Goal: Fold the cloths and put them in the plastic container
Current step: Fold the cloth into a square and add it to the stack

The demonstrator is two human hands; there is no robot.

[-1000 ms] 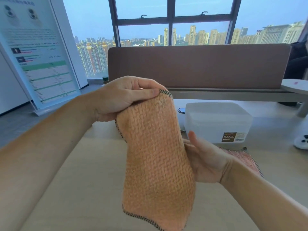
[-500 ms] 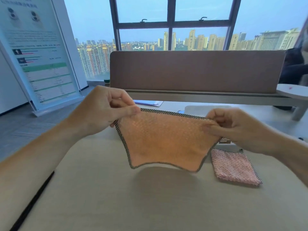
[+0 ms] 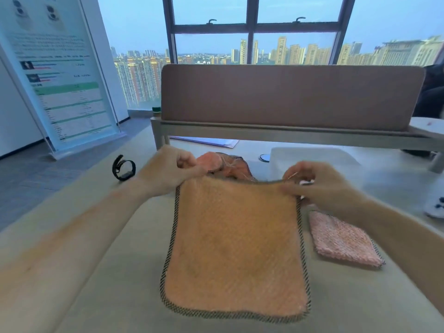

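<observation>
Orange cloth point(image 3: 235, 248) stretches lengthwise away, far corners pinched by left hand point(image 3: 173, 171) and right hand point(image 3: 319, 186).

Skyline window point(image 3: 252, 32) behind brown divider point(image 3: 288, 97)

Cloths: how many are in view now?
3. The orange cloth is spread out in front; a folded pink cloth sits right of it; a crumpled salmon cloth lies behind its far edge. The plastic container may hide more.
</observation>
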